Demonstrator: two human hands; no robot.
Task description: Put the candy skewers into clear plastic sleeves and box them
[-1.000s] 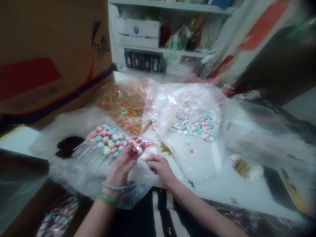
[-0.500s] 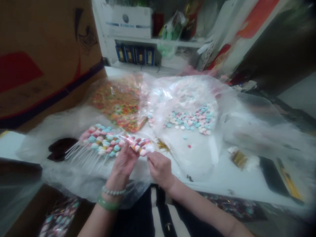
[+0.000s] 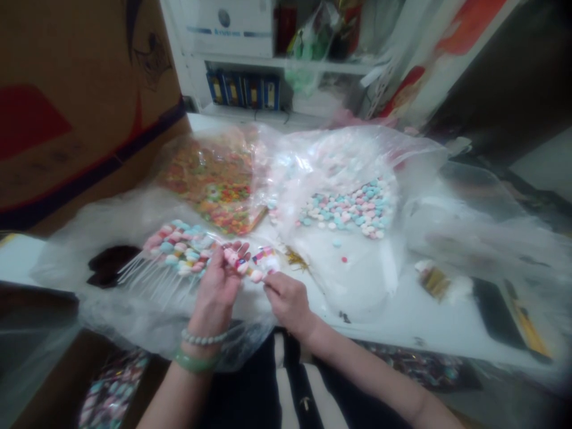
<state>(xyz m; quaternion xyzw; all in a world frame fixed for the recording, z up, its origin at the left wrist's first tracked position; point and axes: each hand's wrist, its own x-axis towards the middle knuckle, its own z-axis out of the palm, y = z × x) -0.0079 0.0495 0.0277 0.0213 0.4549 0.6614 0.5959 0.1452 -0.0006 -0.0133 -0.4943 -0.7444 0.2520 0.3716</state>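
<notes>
My left hand (image 3: 220,285) is closed round a candy skewer (image 3: 248,268), a thin stick strung with pink, white and blue sweets, held just above the table. My right hand (image 3: 286,301) pinches the skewer's near end from the right. Right behind my left hand lies a pile of finished candy skewers (image 3: 179,253) with their white sticks fanned out toward me on a clear plastic sheet (image 3: 111,220). Farther back right, loose pastel candies (image 3: 348,208) lie in an open clear bag.
A bag of orange and green sweets (image 3: 214,185) lies at the back middle. A large cardboard box (image 3: 67,89) stands at the left. White shelves (image 3: 268,65) rise behind the table. Gold twist ties (image 3: 295,257) lie by my hands, a dark object (image 3: 109,268) at the left.
Both hands stay on the candy skewer and have shifted slightly left and away from me. The view has tilted down a little.
</notes>
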